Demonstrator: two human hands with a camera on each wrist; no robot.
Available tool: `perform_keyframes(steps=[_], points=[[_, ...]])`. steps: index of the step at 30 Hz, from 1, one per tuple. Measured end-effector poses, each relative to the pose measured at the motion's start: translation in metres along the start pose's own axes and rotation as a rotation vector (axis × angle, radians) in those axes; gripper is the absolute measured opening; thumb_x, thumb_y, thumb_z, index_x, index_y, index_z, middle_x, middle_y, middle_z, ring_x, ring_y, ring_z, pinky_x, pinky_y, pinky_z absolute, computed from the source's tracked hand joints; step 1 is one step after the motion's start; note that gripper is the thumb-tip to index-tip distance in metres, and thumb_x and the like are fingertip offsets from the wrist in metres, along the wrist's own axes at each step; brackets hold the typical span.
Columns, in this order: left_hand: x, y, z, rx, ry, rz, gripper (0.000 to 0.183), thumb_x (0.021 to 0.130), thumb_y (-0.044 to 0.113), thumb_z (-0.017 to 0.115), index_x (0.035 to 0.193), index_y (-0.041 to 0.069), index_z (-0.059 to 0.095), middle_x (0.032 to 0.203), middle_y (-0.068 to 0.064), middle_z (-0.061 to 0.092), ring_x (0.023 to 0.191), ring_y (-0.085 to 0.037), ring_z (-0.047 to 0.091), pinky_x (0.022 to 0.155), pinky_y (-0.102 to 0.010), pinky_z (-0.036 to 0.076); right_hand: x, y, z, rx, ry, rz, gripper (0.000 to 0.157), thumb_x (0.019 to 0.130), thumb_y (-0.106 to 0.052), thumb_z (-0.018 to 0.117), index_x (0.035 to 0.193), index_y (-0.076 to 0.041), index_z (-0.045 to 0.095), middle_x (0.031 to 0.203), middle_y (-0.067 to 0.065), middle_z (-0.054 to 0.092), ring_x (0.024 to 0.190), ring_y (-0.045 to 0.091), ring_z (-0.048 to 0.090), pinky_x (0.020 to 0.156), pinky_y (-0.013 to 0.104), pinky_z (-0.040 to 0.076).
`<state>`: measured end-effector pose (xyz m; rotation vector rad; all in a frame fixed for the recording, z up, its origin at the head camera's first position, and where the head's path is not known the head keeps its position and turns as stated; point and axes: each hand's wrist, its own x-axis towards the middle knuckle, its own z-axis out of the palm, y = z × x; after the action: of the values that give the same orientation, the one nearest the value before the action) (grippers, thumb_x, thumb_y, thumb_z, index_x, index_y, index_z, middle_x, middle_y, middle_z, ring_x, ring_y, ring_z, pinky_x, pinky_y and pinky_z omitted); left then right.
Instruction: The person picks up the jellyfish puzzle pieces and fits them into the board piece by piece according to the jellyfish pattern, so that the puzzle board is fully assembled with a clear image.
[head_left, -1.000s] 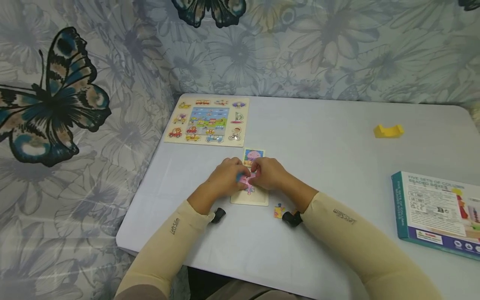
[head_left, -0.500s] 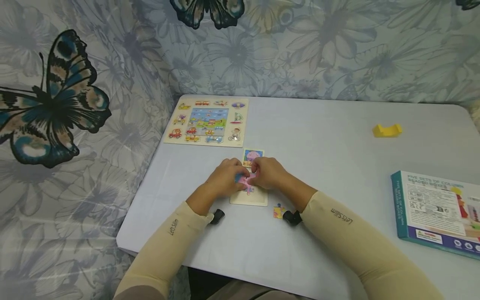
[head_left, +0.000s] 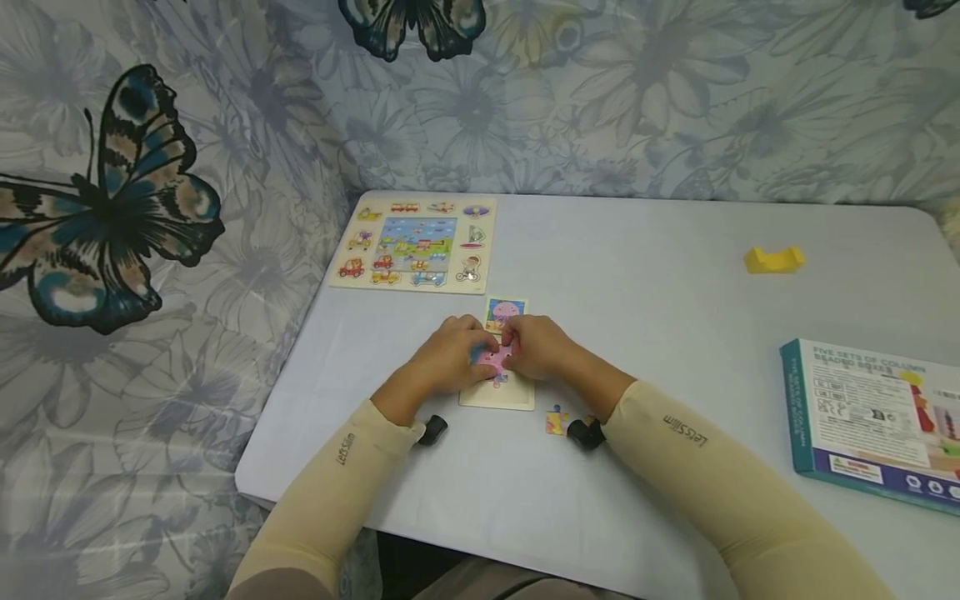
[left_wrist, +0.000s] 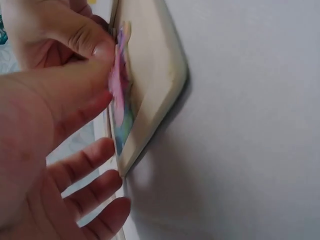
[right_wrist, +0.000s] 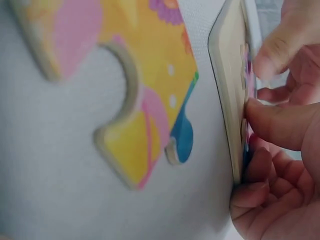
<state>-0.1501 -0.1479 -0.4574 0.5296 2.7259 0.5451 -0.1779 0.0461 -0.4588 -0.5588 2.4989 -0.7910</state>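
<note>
Two hands in close now, and the head view has the left hand (head_left: 452, 354) and right hand (head_left: 542, 346) meeting over the pink puzzle (head_left: 495, 360) on its pale wooden tray (head_left: 498, 400), fingers covering much of the picture. Each grip is clamped on the puzzle, thumb and fingers curled to it. The left wrist view offers what the head view can't: the puzzle almost edge-on, bare wood beside it, and three left fingers bent apart near the tray's edge. Over to the right wrist view, where a loose piece (right_wrist: 150, 95) looms in the foreground, yellow and pink with a round notch and a blue knob; from the head it's a small patch near the black wrist camera (head_left: 586, 434). The head view also takes in the wider tabletop (head_left: 637, 283): a small picture card (head_left: 506, 312) just beyond the tray, a vehicle board (head_left: 416, 244) farther back to the left, and, well off to the right, a yellow block (head_left: 775, 260) and a printed box (head_left: 873, 425).
</note>
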Motion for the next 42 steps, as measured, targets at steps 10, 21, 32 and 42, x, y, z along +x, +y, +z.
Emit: perform_keyframes(steps=[10, 21, 32, 42], points=[[0.008, 0.007, 0.007, 0.083, 0.006, -0.005, 0.029, 0.089, 0.045, 0.078, 0.115, 0.032, 0.071, 0.116, 0.007, 0.053, 0.109, -0.017, 0.047, 0.095, -0.038, 0.045, -0.044, 0.025, -0.031, 0.029, 0.025, -0.012, 0.02, 0.092, -0.019, 0.074, 0.11, -0.013, 0.068, 0.091, 0.003, 0.063, 0.08, 0.018, 0.056, 0.073, 0.033, 0.047], [0.002, 0.0, -0.002, 0.108, -0.063, 0.113, 0.033, 0.096, 0.044, 0.069, 0.128, 0.035, 0.065, 0.138, 0.003, 0.049, 0.132, -0.024, 0.039, 0.111, -0.049, 0.034, -0.133, 0.088, -0.064, -0.207, -0.035, 0.183, 0.037, 0.084, -0.029, 0.084, 0.112, -0.011, 0.069, 0.11, 0.011, 0.062, 0.1, 0.029, 0.056, 0.089, 0.05, 0.051], [0.003, 0.001, -0.001, 0.062, -0.126, 0.163, 0.038, 0.096, 0.033, 0.072, 0.133, 0.043, 0.066, 0.139, 0.0, 0.047, 0.123, -0.025, 0.038, 0.102, -0.044, 0.036, -0.14, 0.092, -0.047, -0.124, 0.119, 0.161, 0.015, 0.087, -0.016, 0.081, 0.093, -0.012, 0.067, 0.086, 0.004, 0.058, 0.084, 0.023, 0.054, 0.072, 0.037, 0.049], [0.005, 0.0, 0.0, 0.042, -0.108, 0.159, 0.037, 0.095, 0.032, 0.074, 0.13, 0.043, 0.068, 0.132, 0.001, 0.047, 0.114, -0.022, 0.038, 0.095, -0.04, 0.037, -0.081, 0.047, -0.029, 0.321, 0.053, 0.111, 0.011, 0.093, -0.017, 0.074, 0.099, -0.009, 0.072, 0.084, 0.004, 0.068, 0.072, 0.018, 0.061, 0.064, 0.027, 0.052]])
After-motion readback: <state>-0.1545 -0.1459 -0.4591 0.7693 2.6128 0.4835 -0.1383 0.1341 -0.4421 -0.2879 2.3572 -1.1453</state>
